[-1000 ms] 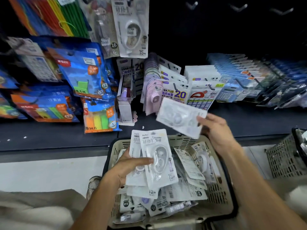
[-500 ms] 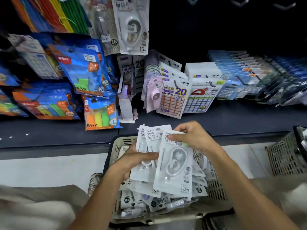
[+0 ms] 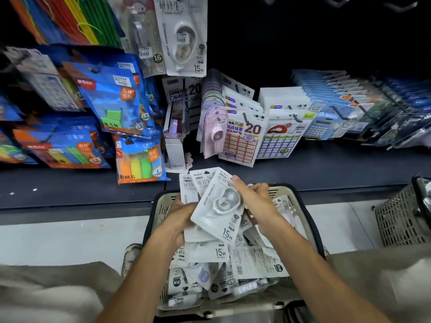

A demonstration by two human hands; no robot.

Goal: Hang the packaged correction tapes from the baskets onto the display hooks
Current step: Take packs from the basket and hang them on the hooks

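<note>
My left hand [image 3: 180, 212] grips a small stack of white correction tape packs [image 3: 218, 206] from below and behind, above the beige basket [image 3: 297, 201]. My right hand [image 3: 255, 201] holds the right edge of the front pack, thumb lying across its top. Many more packs [image 3: 242, 262] lie loose in the basket under my hands. One matching pack [image 3: 183, 38] hangs on a display hook at the top centre. Bare hooks [image 3: 335, 1] stick out of the dark panel at the top right.
Sticker sheets [image 3: 242, 136], pink tape packs [image 3: 214, 129] and calculators [image 3: 321, 122] hang over the dark shelf [image 3: 303, 169]. Blue stationery packs [image 3: 114, 101] fill the left. A second mesh basket [image 3: 401, 217] stands on the floor at the right. My knees frame the basket.
My right hand brought a pack down from shelf height and laid it on the front of the stack in my left hand. Both hands now hold the stack together, tilted slightly.
</note>
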